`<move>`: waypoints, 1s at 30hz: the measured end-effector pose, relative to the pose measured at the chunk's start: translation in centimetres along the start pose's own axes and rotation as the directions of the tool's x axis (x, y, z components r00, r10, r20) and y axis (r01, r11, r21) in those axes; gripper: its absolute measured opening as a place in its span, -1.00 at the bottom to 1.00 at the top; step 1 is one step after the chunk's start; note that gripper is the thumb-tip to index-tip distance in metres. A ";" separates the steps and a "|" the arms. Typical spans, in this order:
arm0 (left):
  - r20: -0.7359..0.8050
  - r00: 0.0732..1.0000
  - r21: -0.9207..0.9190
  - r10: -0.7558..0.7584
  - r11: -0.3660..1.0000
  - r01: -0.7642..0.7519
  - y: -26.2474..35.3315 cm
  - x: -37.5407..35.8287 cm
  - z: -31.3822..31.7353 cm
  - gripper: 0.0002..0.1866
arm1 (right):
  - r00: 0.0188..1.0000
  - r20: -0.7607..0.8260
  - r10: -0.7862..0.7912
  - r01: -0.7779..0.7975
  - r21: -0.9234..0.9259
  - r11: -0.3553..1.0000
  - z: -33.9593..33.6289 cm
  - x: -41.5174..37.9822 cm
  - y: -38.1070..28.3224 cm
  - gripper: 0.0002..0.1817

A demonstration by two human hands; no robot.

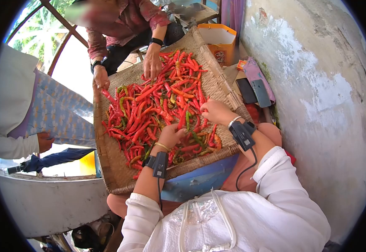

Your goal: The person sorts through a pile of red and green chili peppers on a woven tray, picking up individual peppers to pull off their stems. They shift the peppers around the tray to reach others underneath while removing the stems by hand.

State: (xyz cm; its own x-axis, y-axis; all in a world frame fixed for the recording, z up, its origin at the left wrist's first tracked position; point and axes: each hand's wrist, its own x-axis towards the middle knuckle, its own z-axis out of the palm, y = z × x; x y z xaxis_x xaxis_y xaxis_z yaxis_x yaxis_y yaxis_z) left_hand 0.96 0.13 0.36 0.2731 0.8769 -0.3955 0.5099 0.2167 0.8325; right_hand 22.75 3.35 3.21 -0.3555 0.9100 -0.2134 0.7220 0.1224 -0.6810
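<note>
A woven tray (pixel 120 178) spans the person's lap, its middle heaped with red, orange and green chili peppers (pixel 145 107). At the far side, a co-worker (pixel 126 23) reaches both hands into the pile. At the near side, the left hand (pixel 172 135) pinches a red chili (pixel 183 116), fingers closed on it; the right hand (pixel 217 111) hovers at the pile's right edge, fingertips bunched, any grip impossible to tell.

White sleeves, black wrist modules with cables, seemingly a gold-toned bangle (pixel 162 146).
</note>
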 end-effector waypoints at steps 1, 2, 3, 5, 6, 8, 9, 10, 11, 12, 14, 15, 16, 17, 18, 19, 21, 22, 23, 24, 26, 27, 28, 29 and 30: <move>0.008 1.000 0.007 0.002 1.000 -0.002 -0.3 0.3 0.0 -0.77 | 0.998 0.022 0.054 -0.046 -0.258 0.965 0.0 0.0 0.0 -0.69; -0.012 1.000 -0.064 -0.010 0.998 0.009 -0.7 0.5 0.0 -0.79 | 0.985 0.112 0.135 -0.105 -0.239 0.965 0.1 0.2 0.0 -0.68; -0.033 0.999 -0.138 -0.022 0.990 0.017 -0.6 0.6 -0.1 -0.79 | 0.984 0.108 0.138 -0.109 -0.236 0.966 0.2 0.4 0.3 -0.68; -0.041 0.999 -0.112 -0.033 0.993 0.029 -0.7 0.7 0.0 -0.80 | 0.979 0.157 0.134 -0.097 -0.222 0.970 0.8 0.9 1.1 -0.66; -0.033 0.999 -0.108 -0.038 0.994 0.034 -0.8 0.8 0.0 -0.80 | 0.986 0.105 0.127 -0.103 -0.207 0.973 1.4 1.3 1.7 -0.69; -0.023 0.999 -0.101 -0.045 0.994 0.042 -1.0 0.9 0.0 -0.79 | 0.988 0.096 0.118 -0.094 -0.226 0.970 2.4 2.2 3.0 -0.71; -0.019 0.999 -0.117 -0.038 0.992 0.035 -1.1 0.9 0.1 -0.79 | 0.990 0.088 0.112 -0.087 -0.249 0.965 2.4 2.3 3.2 -0.73; -0.016 0.999 -0.136 -0.031 0.990 0.029 -1.2 0.9 0.2 -0.79 | 0.989 0.089 0.115 -0.090 -0.246 0.965 2.4 2.5 3.4 -0.73; -0.013 0.999 -0.136 -0.034 0.990 0.032 -1.3 0.9 0.3 -0.79 | 0.984 0.084 0.157 -0.146 -0.125 0.981 2.4 2.7 3.5 -0.76; -0.035 0.999 -0.171 -0.024 0.985 0.018 -1.3 0.8 0.4 -0.78 | 0.977 0.083 0.198 -0.199 -0.001 0.980 2.2 2.6 3.1 -0.73; -0.052 0.999 -0.200 -0.010 0.980 -0.001 -1.0 1.0 0.2 -0.78 | 0.993 -0.014 0.115 -0.113 0.077 0.991 1.7 2.1 2.6 -0.72; -0.068 0.998 -0.241 -0.015 0.971 -0.002 -0.5 0.8 0.1 -0.78 | 0.993 -0.114 0.037 -0.021 0.144 0.989 1.2 1.5 2.0 -0.70; -0.085 0.996 -0.282 -0.023 0.959 -0.002 -0.3 0.7 0.0 -0.78 | 0.995 -0.051 0.087 -0.076 0.191 0.979 0.6 1.4 1.5 -0.75; -0.079 0.997 -0.280 -0.026 0.960 0.003 -0.3 0.9 -0.3 -0.78 | 0.994 -0.051 0.093 -0.081 0.194 0.978 0.3 1.1 1.1 -0.75; -0.122 0.993 -0.388 -0.007 0.921 -0.041 -0.1 1.1 -0.7 -0.79 | 0.993 -0.107 0.043 -0.014 0.252 0.968 0.1 0.8 0.7 -0.76; -0.167 0.986 -0.488 0.004 0.868 -0.086 0.1 1.2 -1.1 -0.79 | 0.986 -0.164 -0.004 0.055 0.307 0.950 0.3 0.7 0.6 -0.77; -0.232 0.971 -0.586 -0.059 0.805 -0.091 0.3 2.1 -2.2 -0.77 | 0.987 -0.149 -0.056 0.086 0.206 0.975 0.9 1.4 1.4 -0.77; -0.255 0.965 -0.615 -0.060 0.780 -0.114 0.9 2.6 -3.0 -0.77 | 0.999 -0.031 -0.040 0.041 0.041 0.998 0.8 1.6 1.3 -0.78; -0.295 0.953 -0.663 -0.070 0.733 -0.151 1.1 3.5 -3.8 -0.75 | 0.996 0.084 -0.006 0.017 -0.130 0.991 0.9 1.7 1.3 -0.75; -0.346 0.935 -0.754 -0.079 0.616 -0.227 2.6 3.6 -4.2 -0.73 | 0.995 0.083 -0.063 0.073 -0.133 0.988 1.8 2.2 2.2 -0.76; -0.342 0.933 -0.831 -0.113 0.499 -0.244 3.3 3.9 -4.6 -0.67 | 0.988 0.152 -0.007 0.017 -0.067 0.998 1.3 1.4 1.3 -0.77; -0.348 0.922 -0.845 -0.168 0.482 -0.231 3.5 3.9 -4.2 -0.64 | 0.979 0.201 0.037 -0.034 -0.018 0.999 1.0 1.2 1.0 -0.77; -0.350 0.921 -0.845 -0.170 0.481 -0.232 3.0 3.8 -3.2 -0.64 | 0.975 0.218 0.042 -0.039 -0.016 0.999 1.2 1.2 1.3 -0.78; -0.242 0.961 -0.784 -0.132 0.611 -0.114 2.0 3.5 -1.6 -0.64 | 0.976 0.213 0.037 -0.033 -0.022 0.999 1.5 1.3 1.5 -0.78; -0.129 0.986 -0.685 -0.105 0.728 -0.012 1.7 3.3 -0.2 -0.64 | 0.978 0.202 0.041 -0.037 -0.026 0.999 1.9 1.3 1.7 -0.76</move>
State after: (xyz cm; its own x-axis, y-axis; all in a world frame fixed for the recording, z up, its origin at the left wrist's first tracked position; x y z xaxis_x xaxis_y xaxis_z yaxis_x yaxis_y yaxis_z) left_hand 2.54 3.45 0.56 0.1101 0.8973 -0.4275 -0.1906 0.4412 0.8769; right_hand 22.37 3.97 0.47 -0.4381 0.8154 -0.3785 0.7499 0.0994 -0.6540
